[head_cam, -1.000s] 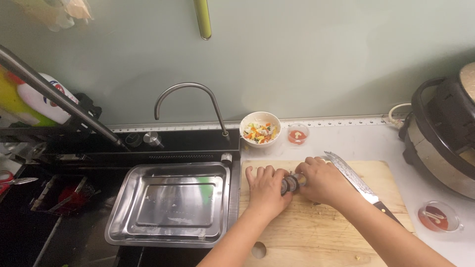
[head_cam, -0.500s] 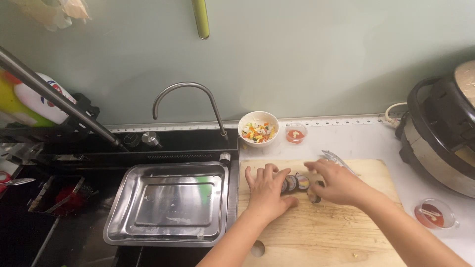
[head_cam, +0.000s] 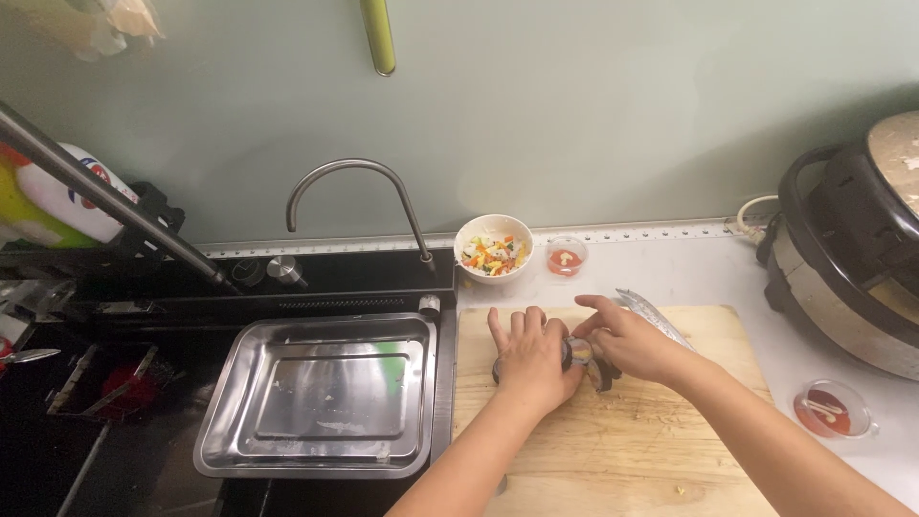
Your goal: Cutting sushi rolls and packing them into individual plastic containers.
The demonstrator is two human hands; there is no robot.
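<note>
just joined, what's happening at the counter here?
A person is cutting a dark roll on a wooden cutting board. The left hand lies over the roll and pins it down; the right hand holds a knife at its cut end. A bowl of chopped vegetables stands behind the board, and a steel tray sits in the sink beside it.

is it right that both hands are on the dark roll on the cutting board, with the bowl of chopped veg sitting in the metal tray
Not quite. In the head view the bowl stands on the counter behind the cutting board, not in the metal tray. Left hand and right hand are on the roll.
</note>
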